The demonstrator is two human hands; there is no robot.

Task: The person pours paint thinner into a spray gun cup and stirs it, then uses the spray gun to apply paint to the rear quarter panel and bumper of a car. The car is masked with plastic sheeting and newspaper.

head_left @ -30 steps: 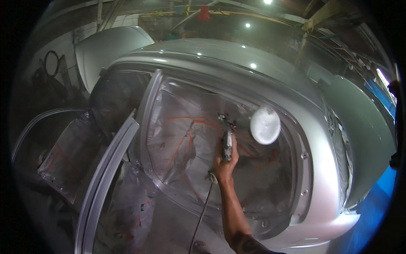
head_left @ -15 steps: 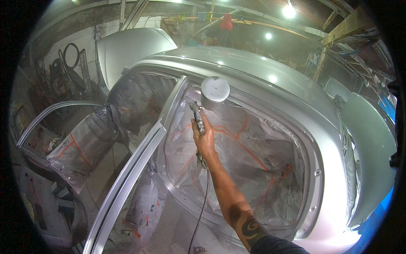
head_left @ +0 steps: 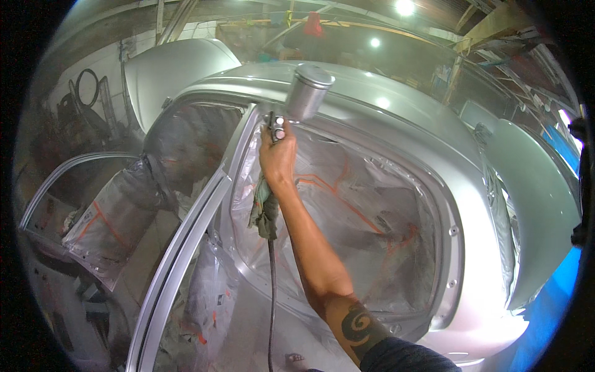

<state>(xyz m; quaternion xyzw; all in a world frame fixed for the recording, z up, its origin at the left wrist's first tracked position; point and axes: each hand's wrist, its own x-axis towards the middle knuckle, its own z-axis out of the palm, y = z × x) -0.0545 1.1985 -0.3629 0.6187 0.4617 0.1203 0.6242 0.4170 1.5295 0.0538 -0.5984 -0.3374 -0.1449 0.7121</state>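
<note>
My right hand (head_left: pixel 276 162) is wrapped round the grip of a metal spray gun (head_left: pixel 277 128), held up near the top edge of the car's door opening. The gun's silver paint cup (head_left: pixel 308 93) sits to the right of the grip, tilted, in front of the roof edge. A grey-green cloth (head_left: pixel 266 214) hangs below the hand round the hose end, and a dark air hose (head_left: pixel 271 297) drops from it. Behind the arm, clear plastic sheeting (head_left: pixel 347 186) with orange tape lines covers the opening of the silver car (head_left: pixel 378 121). My left hand is out of view.
An open door (head_left: pixel 176 266) juts toward me on the left, with another open door frame (head_left: pixel 80 158) beyond. Raised panels stand at the far left (head_left: pixel 176 77) and at the right (head_left: pixel 527 211). Haze hangs in the workshop, and car parts lean on the left wall.
My right hand has moved up and slightly left with the spray gun. The cup, seen lid-on before, now shows its side. The cloth has come into fuller view, and the whole scene has shifted left.
</note>
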